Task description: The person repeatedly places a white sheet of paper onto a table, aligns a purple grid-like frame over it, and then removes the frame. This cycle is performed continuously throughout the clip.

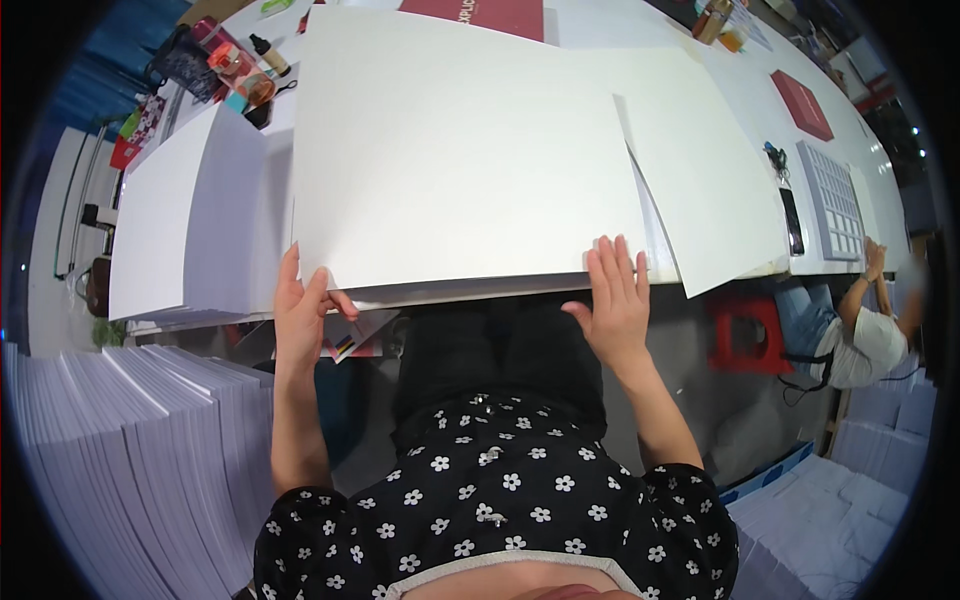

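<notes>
So from my feed I'm looking down at a big white sheet (460,150) lying flat on top of a stack of sheets (480,290) at the near edge of the white table (740,80). The left hand (302,312) has its fingers curled around the sheet's near left corner, thumb on top, so it's gripping that corner. The right hand (615,300) is open, fingers spread flat and pressing on the sheet's near right edge, not grabbing anything. Under the left corner a smaller card with colour patches (350,340) pokes out. Another white sheet (710,190) sits skewed to the right, partly under the top one, and a second pile of white sheets (190,220) is on the left of the table. As for containers, there's a dark bag (185,60) at the far left with small bottles (262,50) next to it, can't tell what's inside. A red box (800,105) lies closed on the right, and near it a grey tray with a grid of compartments (832,200), contents too small to make out. Tall stacks of paper (120,450) stand on the floor to my left. Another person (860,340) is bent over by a red stool (745,335) on the right.
</notes>
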{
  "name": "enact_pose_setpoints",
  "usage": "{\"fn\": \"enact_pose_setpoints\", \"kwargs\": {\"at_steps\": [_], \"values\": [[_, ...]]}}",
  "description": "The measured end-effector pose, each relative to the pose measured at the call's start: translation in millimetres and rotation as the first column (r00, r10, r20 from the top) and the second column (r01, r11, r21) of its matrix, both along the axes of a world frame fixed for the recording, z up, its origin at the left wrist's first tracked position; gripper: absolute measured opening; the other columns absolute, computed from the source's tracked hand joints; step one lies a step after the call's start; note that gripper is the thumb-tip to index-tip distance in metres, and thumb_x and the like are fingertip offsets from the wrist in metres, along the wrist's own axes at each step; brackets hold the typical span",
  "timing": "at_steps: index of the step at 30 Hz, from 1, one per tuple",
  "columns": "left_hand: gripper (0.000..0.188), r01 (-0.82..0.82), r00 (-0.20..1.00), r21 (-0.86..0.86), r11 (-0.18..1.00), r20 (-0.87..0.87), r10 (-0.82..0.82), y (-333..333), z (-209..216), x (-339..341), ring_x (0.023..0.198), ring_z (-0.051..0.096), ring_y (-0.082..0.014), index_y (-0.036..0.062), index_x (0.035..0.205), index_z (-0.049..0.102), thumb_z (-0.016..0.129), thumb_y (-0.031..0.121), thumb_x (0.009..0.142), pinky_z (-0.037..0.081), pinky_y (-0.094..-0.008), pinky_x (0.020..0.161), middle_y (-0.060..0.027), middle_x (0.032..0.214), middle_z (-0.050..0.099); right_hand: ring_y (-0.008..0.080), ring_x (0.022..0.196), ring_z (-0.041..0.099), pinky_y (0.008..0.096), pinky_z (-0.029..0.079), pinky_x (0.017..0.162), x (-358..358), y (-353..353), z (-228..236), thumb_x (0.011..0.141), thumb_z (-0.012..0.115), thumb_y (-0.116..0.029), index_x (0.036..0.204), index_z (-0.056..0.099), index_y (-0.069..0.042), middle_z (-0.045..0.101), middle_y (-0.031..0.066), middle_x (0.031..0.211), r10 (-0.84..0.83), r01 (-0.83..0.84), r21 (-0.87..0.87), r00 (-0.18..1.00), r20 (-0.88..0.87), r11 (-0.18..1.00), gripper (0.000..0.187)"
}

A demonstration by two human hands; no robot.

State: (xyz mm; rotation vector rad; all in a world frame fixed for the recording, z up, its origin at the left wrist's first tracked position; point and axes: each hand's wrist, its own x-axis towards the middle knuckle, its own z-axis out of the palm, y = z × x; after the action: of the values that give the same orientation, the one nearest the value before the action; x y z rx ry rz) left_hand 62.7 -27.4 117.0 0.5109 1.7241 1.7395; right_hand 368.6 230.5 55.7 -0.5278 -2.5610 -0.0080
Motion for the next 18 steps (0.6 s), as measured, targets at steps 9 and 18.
{"fn": "enact_pose_setpoints", "kwargs": {"at_steps": [9, 18], "values": [[0.05, -0.002, 1.0, -0.008, 1.0, -0.008, 0.002, 1, 4, 0, 0.06, 0.064, -0.0181, 0.0018, 0.149, 0.028, 0.046, 0.009, 0.103, 0.053, -0.0289, 0.055, -0.014, 0.101, 0.065, 0.0407, 0.142, 0.036, 0.0561, 0.027, 0.116, -26, -31, 4, 0.08, 0.073, -0.039, 0.14, 0.056, -0.023, 0.042, 0.0194, 0.152, 0.082, -0.08, -0.066, 0.996, 0.028, 0.995, 0.065], [0.052, -0.006, 1.0, -0.069, 0.998, -0.02, 0.005, -1, 0, 3, 0.061, 0.064, -0.0162, 0.0022, 0.15, 0.03, 0.047, 0.009, 0.102, 0.05, -0.0256, 0.052, -0.0119, 0.098, 0.066, 0.0411, 0.142, 0.037, 0.0561, 0.028, 0.115, -27, -31, 1, 0.075, 0.078, -0.03, 0.139, 0.058, -0.023, 0.043, 0.0182, 0.152, 0.08, -0.079, -0.055, 0.997, 0.005, 0.995, 0.068]]}}
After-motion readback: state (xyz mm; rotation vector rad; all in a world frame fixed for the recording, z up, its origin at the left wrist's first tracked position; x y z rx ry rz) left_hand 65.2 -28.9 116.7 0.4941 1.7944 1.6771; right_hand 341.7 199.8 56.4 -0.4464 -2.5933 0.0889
